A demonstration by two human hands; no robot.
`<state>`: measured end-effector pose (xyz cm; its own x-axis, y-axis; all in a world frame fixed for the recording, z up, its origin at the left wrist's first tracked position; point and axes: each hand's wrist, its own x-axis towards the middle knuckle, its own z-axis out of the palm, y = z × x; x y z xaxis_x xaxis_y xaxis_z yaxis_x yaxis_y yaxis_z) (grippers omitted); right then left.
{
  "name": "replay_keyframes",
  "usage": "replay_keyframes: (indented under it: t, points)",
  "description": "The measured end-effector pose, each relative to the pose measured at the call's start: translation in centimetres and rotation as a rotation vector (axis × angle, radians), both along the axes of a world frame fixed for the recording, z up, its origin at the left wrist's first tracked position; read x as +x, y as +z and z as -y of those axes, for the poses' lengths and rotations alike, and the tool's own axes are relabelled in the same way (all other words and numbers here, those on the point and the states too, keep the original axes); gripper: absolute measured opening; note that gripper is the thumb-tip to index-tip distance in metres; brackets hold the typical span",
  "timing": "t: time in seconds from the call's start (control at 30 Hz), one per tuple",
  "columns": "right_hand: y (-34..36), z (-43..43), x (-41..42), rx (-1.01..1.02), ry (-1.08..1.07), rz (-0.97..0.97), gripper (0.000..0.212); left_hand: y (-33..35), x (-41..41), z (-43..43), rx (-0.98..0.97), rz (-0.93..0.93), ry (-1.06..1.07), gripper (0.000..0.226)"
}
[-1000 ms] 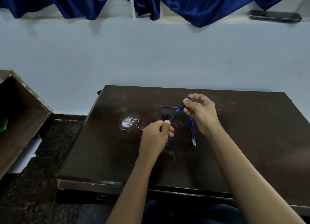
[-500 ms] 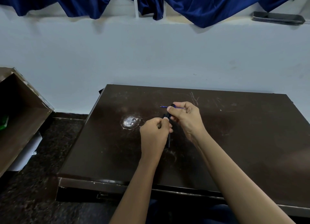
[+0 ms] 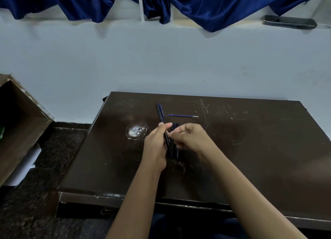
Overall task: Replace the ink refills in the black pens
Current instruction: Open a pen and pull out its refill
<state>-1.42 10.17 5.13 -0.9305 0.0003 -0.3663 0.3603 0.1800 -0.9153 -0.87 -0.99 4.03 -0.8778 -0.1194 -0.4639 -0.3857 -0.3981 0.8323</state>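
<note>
My left hand grips a black pen around its middle, the clip end pointing up and away and the tip end down by my palm. My right hand hovers just right of it with thumb and forefinger pinched at the pen's lower part; whether they hold a small piece is hidden. Under both hands lie a few more black pens side by side on the dark table. One blue ink refill lies flat beyond the hands, pointing right.
A worn pale spot marks the table left of my hands. An open brown cardboard box stands at the left on the dark floor, with white paper below it. Blue cloth hangs along the wall ledge.
The blue part that stuck out between my hands has gone into the black pen. My left hand has tipped the pen upright. The blue refills by my right wrist are no longer visible.
</note>
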Motion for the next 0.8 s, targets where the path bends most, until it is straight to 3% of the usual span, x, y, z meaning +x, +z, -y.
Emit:
replay_keyframes:
  t: [0.17,0.33,0.4,0.57,0.8]
  points:
    - [-0.3,0.9,0.6,0.09,0.068,-0.004,0.011,0.1,0.1,-0.2,-0.019,0.086,-0.056,0.03]
    - [-2.4,-0.4,-0.4,0.461,0.0,-0.004,0.01,-0.3,0.2,-0.7,-0.267,0.081,-0.002,0.047]
    - [-3.3,-1.1,-0.7,0.571,-0.011,0.019,0.013,-0.2,0.3,-0.8,-0.3,0.05,-0.007,0.036]
    - [-4.4,-1.2,-1.0,0.742,0.01,0.029,0.012,-0.1,0.4,-0.8,-0.326,0.057,-0.033,0.029]
    - [-5.5,-1.3,-1.1,0.859,0.064,0.031,0.007,0.2,0.4,-0.4,-0.36,0.06,-0.027,0.039]
